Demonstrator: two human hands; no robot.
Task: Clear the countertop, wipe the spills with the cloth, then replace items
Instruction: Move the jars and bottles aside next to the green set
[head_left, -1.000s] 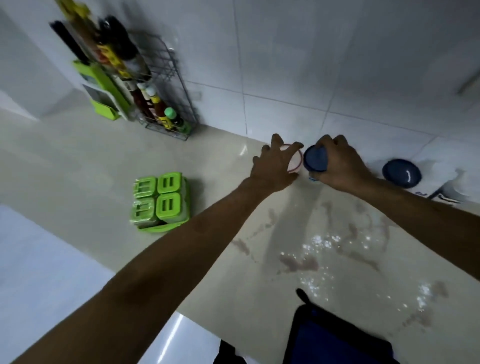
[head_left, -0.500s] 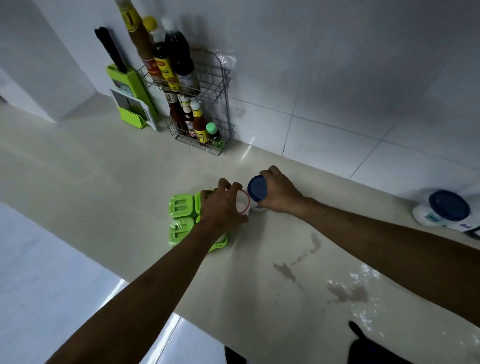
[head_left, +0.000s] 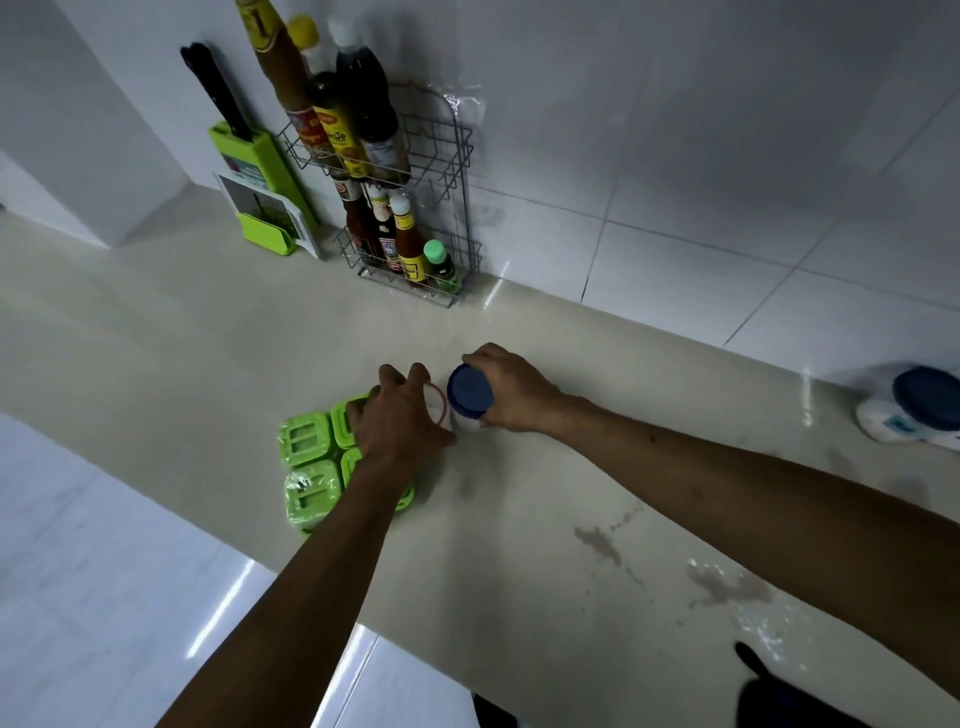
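blue-lidded jar (head_left: 470, 397) gripped by right hand (head_left: 511, 395), left hand (head_left: 397, 418) clasping red-rimmed jar (head_left: 436, 405)

Home kitchen: sauce rack (head_left: 415, 208), tiled wall (head_left: 701, 156).

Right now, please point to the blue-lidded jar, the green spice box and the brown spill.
blue-lidded jar (head_left: 470, 391), head view, on its blue lid.
green spice box (head_left: 306, 467), head view, on a left lid.
brown spill (head_left: 727, 586), head view, on its largest patch.
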